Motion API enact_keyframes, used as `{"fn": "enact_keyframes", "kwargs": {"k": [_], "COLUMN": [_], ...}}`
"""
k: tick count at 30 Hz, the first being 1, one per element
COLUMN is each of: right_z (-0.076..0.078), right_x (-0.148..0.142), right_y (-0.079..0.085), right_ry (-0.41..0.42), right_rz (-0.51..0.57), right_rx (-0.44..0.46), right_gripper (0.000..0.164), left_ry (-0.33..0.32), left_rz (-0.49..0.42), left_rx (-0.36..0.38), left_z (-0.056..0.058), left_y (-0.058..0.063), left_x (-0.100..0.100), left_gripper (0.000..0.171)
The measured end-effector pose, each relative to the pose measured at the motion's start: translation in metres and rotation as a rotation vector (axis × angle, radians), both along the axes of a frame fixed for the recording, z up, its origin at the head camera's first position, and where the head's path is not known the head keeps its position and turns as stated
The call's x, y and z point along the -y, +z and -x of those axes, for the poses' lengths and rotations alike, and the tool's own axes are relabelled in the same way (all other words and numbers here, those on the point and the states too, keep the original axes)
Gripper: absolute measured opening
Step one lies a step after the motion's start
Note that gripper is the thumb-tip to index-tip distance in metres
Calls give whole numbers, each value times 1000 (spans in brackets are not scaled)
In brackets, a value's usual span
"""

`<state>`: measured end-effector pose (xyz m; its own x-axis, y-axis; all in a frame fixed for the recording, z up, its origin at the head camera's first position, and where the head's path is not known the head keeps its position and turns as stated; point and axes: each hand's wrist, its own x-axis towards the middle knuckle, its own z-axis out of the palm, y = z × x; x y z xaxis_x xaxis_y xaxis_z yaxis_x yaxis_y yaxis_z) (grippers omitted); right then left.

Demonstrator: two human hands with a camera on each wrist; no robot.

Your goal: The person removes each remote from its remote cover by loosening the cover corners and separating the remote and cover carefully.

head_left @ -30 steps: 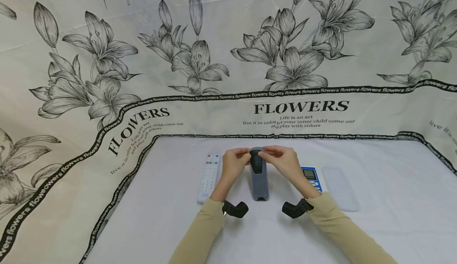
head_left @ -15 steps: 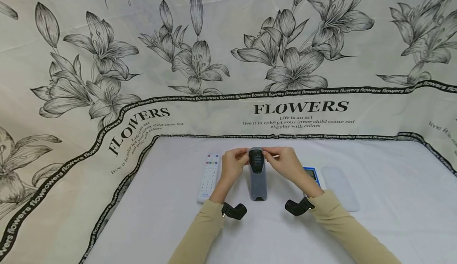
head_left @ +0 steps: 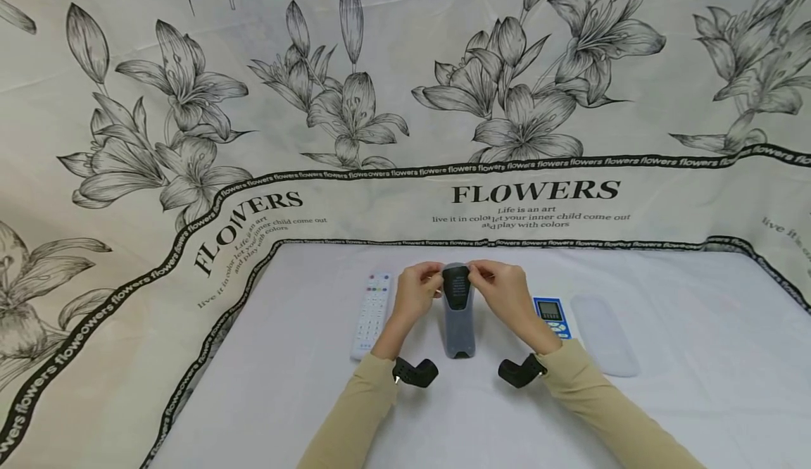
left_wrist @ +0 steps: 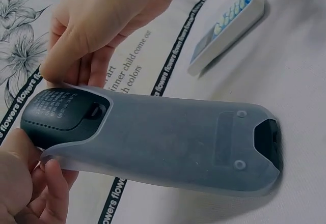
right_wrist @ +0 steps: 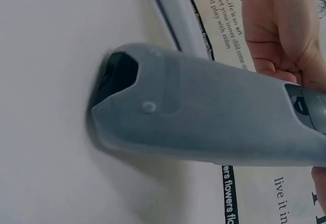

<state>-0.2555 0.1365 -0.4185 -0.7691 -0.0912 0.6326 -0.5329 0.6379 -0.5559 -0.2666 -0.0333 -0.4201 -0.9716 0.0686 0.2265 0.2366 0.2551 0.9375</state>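
Between both hands is a black remote control (head_left: 456, 289), back side up, in a translucent grey silicone sleeve (head_left: 459, 332). Small print and the battery cover show at the uncovered far end; the near end shows dark through a cut-out. My left hand (head_left: 415, 293) pinches the left edge of the sleeve's mouth. On the opposite edge, the thumb and fingers of my right hand (head_left: 503, 291) pinch the sleeve beside the remote's far corner. In the left wrist view, the sleeve's rim (left_wrist: 76, 150) flares slightly away from the remote near the left fingers.
A white remote (head_left: 370, 317) lies left of the hands. To the right are a blue and white remote with a small screen (head_left: 552, 316), partly behind the right wrist, and a flat translucent sleeve (head_left: 604, 335). A flower-printed cloth (head_left: 355, 208) rises behind the table.
My right thumb has moved off the remote's back to its right edge, and the right hand now pinches the sleeve there. The left hand stays at the left edge.
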Motion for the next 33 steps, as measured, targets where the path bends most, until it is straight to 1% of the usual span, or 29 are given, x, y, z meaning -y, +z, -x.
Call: {"fn": "enact_keyframes", "kwargs": {"k": [3,6,8,10,14,17,20,25,28,33], "right_z": [1,2,2,2,4,6,6,6,6,2], "right_x": [0,-2,-2,-4,-7,-9,-11,-13,-15,-17], "right_y": [3,7,10,13,15,17,17,17,16,14], "right_ry": [-5,-3,3,18,58,89,110,140,157,187], "right_rz": [76,157,196,218,241,253,259,266,275,287], "right_rx": [136,288,367,421,504,553,567,545,569,640], "right_gripper": [16,17,18,21,23,24,24,23,27,35], "left_ry": [-34,-99,-145,-188,-239,-284,-313,-315,-327,-334], "left_rz": [41,68,69,65,67,70,73,69,69,76], "left_rx": [-9,-23,-28,-29,-21,6,27,20,10,10], "left_z": [1,3,4,5,7,8,8,7,6,3], "left_y": [1,4,6,7,8,8,8,9,9,7], "left_x": [0,3,4,6,7,8,8,9,10,12], "left_gripper": [20,21,21,21,18,18,18,24,28,33]}}
